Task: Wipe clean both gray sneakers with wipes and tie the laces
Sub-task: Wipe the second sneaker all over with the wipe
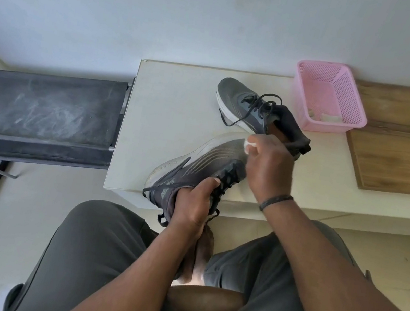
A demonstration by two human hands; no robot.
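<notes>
One gray sneaker [197, 162] is tipped on its side above the table's near edge, white sole to the left. My left hand [194, 204] grips it at the heel collar, thumb across the tongue. My right hand [269, 165] holds a crumpled white wipe [248, 144] against the upper near the toe. The second gray sneaker [254, 106] stands upright farther back on the white table [167, 111], its black laces loose and untied.
A pink mesh basket [328, 97] holding used wipes sits at the back right, beside a wooden board [404, 144]. A dark dusty bench [42, 105] adjoins the table on the left. My knees in dark trousers fill the foreground.
</notes>
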